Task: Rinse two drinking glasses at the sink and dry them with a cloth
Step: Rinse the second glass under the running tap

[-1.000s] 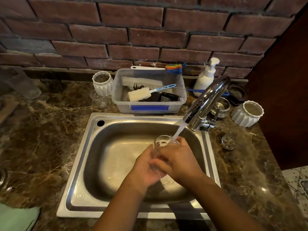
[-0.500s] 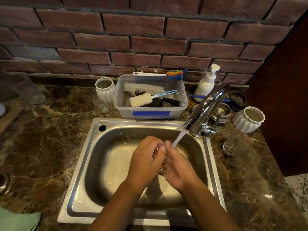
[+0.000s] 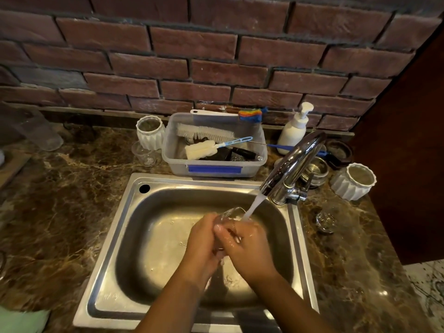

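While water runs from faucet (image 3: 292, 164), left hand (image 3: 204, 239) and right hand (image 3: 247, 246) both wrapped round drinking glass (image 3: 229, 212), grip closed on it; rinse underway, second glass (image 3: 325, 221) on worktop (image 3: 62, 200), drying undone, green cloth (image 3: 21, 319) untouched.

Tub (image 3: 213, 169) behind sink (image 3: 134, 207); tap (image 3: 292, 164) at its right; perhaps 1 glass (image 3: 144, 155) left of tub

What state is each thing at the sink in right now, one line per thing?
Faucet: running, stream falling onto the hands.
Drinking glass: gripped in both hands under the stream.
Left hand: closed around the glass.
Right hand: wet, closed around the glass.
Sink: wet, no standing water.
Second glass: upright on the counter.
Brush tub: open, holding brushes.
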Demonstrator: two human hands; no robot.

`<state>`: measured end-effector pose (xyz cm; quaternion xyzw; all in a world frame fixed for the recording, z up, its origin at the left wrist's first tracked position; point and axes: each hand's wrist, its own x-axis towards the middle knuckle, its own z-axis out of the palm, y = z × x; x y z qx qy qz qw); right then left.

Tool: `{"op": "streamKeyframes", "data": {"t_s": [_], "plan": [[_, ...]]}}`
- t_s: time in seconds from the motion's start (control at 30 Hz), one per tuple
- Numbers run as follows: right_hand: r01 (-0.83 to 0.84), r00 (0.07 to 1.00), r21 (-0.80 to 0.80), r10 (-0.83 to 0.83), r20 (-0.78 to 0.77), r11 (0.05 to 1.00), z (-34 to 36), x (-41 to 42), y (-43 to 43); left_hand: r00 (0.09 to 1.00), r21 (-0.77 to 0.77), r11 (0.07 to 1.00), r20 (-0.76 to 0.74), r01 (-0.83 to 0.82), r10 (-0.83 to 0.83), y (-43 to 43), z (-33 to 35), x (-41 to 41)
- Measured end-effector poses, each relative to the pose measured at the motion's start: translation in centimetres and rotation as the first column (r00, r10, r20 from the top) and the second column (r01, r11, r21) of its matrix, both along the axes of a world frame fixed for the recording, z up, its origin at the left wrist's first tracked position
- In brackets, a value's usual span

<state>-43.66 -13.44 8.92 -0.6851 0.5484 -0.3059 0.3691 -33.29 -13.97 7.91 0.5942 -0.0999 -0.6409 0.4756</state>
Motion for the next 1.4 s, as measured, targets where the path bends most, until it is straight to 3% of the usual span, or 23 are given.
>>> {"op": "streamKeyframes", "data": {"t_s": [0.07, 0.13, 0.17, 0.23, 0.3, 0.37, 0.43, 0.47, 0.5, 0.57, 0.67, 0.73, 0.8, 0.83, 0.9, 0.93, 0.97, 1.03, 1.1, 1.2, 1.23, 1.3, 1.4], "plan": [[0.131, 0.849, 0.446, -0.332, 0.41, 0.886, 0.2, 0.8, -0.1, 0.864, -0.244, 0.957, 0.503, 0.159, -0.016, -0.1, -0.1, 0.1], [-0.074, 0.507, 0.781, -0.651, 0.565, 0.62, 0.3, 0.7, -0.3, 0.492, -0.32, 0.81, 0.87, 0.492, 0.045, 0.1, 0.0, 0.7], [-0.151, 0.408, 0.829, -0.73, 0.548, 0.538, 0.1, 0.4, -0.4, 0.316, -0.266, 0.723, 0.946, 0.638, 0.07, 0.2, -0.2, 0.9], [-0.154, 0.392, 0.829, -0.737, 0.551, 0.537, -0.1, 0.0, -0.6, 0.209, -0.195, 0.644, 0.976, 0.74, 0.056, 0.2, -0.3, 1.0], [-0.037, 0.506, 0.78, -0.661, 0.554, 0.625, -0.2, 0.0, -0.6, 0.336, -0.225, 0.702, 0.942, 0.676, -0.022, 0.1, 0.1, 0.7], [0.128, 0.687, 0.643, -0.536, 0.492, 0.755, 0.2, 0.0, -0.7, 0.631, -0.253, 0.846, 0.766, 0.469, -0.12, 0.1, 0.1, 0.0], [0.186, 0.888, 0.345, -0.308, 0.342, 0.92, 0.2, -0.4, -0.9, 0.922, -0.128, 0.971, 0.36, 0.201, -0.144, -0.2, 0.0, -0.4], [0.12, 0.974, 0.143, -0.144, 0.176, 0.982, 0.1, -0.7, -0.9, 0.989, -0.011, 0.992, 0.083, 0.124, -0.123, -0.3, 0.0, -0.3], [-0.003, 0.998, -0.048, 0.0, -0.062, 0.999, 0.0, -1.0, -0.8, 0.983, 0.09, 0.99, -0.158, 0.105, -0.09, -0.3, 0.0, 0.0], [-0.263, 0.913, -0.274, 0.148, -0.379, 0.925, -0.2, -1.7, -0.7, 0.907, 0.178, 0.976, -0.419, 0.124, -0.039, 0.0, 0.0, 0.8], [-0.261, 0.912, -0.22, 0.165, -0.375, 0.94, -0.1, -2.0, -0.8, 0.886, 0.186, 0.979, -0.464, 0.085, 0.011, 0.4, -0.6, 0.2], [-0.073, 0.983, -0.039, 0.065, -0.172, 0.997, -0.1, -1.2, -0.6, 0.97, 0.127, 0.992, -0.242, 0.013, 0.018, 0.4, -0.8, -0.8], [0.144, 0.956, 0.267, -0.204, 0.212, 0.953, 0.0, -0.4, -0.6, 0.973, -0.103, 0.994, 0.23, 0.021, 0.004, 0.2, -0.6, -1.2], [0.152, 0.851, 0.49, -0.365, 0.377, 0.859, 0.1, -0.2, -0.9, 0.865, -0.241, 0.96, 0.502, 0.145, -0.004, 0.1, -0.5, -1.0], [-0.039, 0.574, 0.793, -0.636, 0.516, 0.608, 0.1, -0.4, -1.2, 0.451, -0.3, 0.8, 0.892, 0.519, 0.042, 0.2, -0.3, 0.0], [-0.109, 0.49, 0.838, -0.705, 0.513, 0.534, 0.0, -0.7, -1.4, 0.285, -0.249, 0.719, 0.956, 0.649, 0.073, 0.3, -0.3, 0.4], [-0.134, 0.469, 0.842, -0.715, 0.518, 0.523, -0.1, -0.8, -1.4, 0.218, -0.212, 0.675, 0.973, 0.707, 0.077, 0.2, -0.2, 0.6], [-0.087, 0.534, 0.796, -0.647, 0.544, 0.598, 0.0, -0.9, -1.5, 0.319, -0.228, 0.702, 0.948, 0.675, 0.001, 0.2, 0.4, 0.4], [0.048, 0.671, 0.684, -0.531, 0.517, 0.727, 0.4, -0.9, -1.6, 0.593, -0.245, 0.823, 0.795, 0.512, -0.132, -0.1, 0.7, -0.1], [0.099, 0.95, 0.274, -0.173, 0.261, 0.957, 0.6, -1.6, -1.7, 0.972, -0.028, 0.985, 0.168, 0.17, -0.163, -0.6, 0.8, -0.6], [-0.001, 0.997, 0.096, -0.006, 0.074, 0.995, 0.7, -2.0, -1.7, 0.992, 0.094, 0.99, -0.078, 0.105, -0.098, -0.7, 0.9, -0.3], [-0.285, 0.924, -0.17, 0.223, -0.311, 0.943, 1.1, -2.6, -1.7, 0.929, 0.219, 0.969, -0.368, 0.115, -0.027, -0.6, 1.1, 0.2], [-0.393, 0.852, -0.218, 0.264, -0.452, 0.893, 1.2, -3.0, -1.9, 0.912, 0.199, 0.973, -0.409, 0.113, -0.023, -0.3, 0.8, -0.3]]}}
